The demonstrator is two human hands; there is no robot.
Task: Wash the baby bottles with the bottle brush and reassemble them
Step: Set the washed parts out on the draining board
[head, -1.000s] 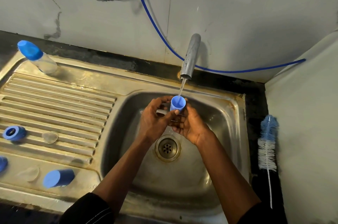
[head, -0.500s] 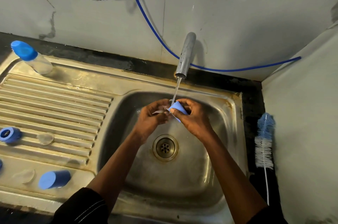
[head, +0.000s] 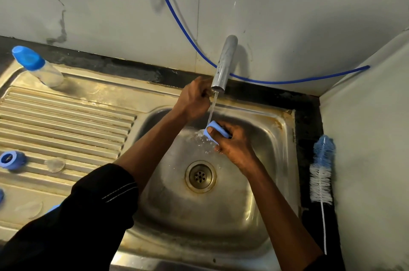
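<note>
Nearby, bottle brush (head: 321, 173) flanks sink (head: 285, 160); right hand (head: 234, 146) grips cap (head: 218, 130) under tap (head: 223, 65), left hand (head: 193, 100) curled, contents unclear.

This is looking like a home kitchen: a stainless steel sink (head: 199, 215) with a ribbed drainboard (head: 66, 120) is sitting against marble-patterned wall tiles (head: 99, 16), a tap (head: 224, 62) is running water, and a baby bottle (head: 42, 69) and bottle brush (head: 321, 173) are resting alongside.

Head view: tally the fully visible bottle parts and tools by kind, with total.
capped bottle: 1
blue cap, held: 1
blue ring: 1
clear teats: 2
bottle brush: 1
Total: 6
Cut-off blue bits at left excluded.
</note>
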